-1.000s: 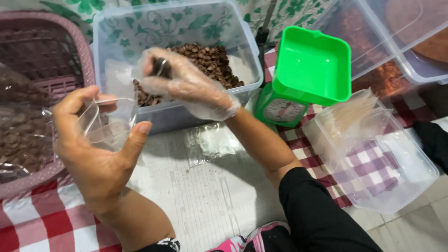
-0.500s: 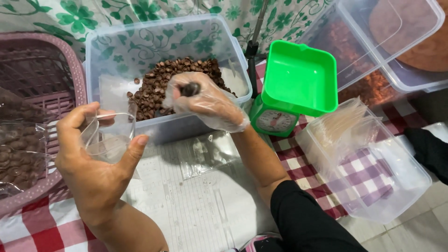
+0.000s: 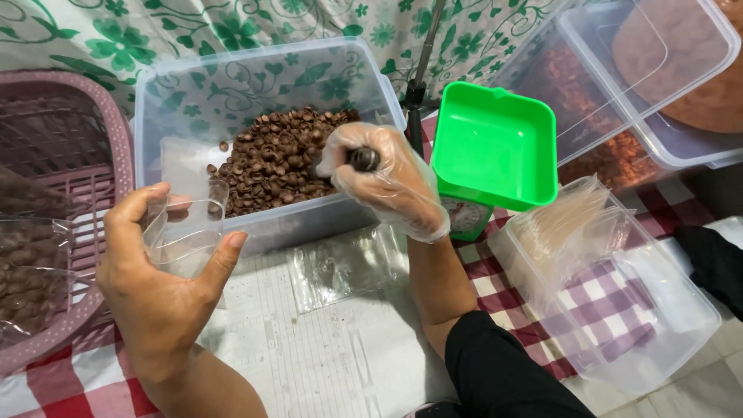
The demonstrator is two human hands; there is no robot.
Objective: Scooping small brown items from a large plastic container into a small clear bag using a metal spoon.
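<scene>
My left hand holds a small clear plastic bag open at its mouth, just in front of a clear plastic tub. The tub holds a heap of small brown round snacks. My right hand, in a thin clear plastic glove, grips a dark-handled scoop over the tub's near right corner, the scoop's bowl hidden among the snacks.
A green-trayed kitchen scale stands right of the tub. A pink basket with filled bags sits at left. Clear boxes of bags and reddish snacks lie at right. A checked cloth covers the table.
My right hand has moved from near the bag back over the tub, lowering the scoop into the snacks. The left hand keeps the bag open in place.
</scene>
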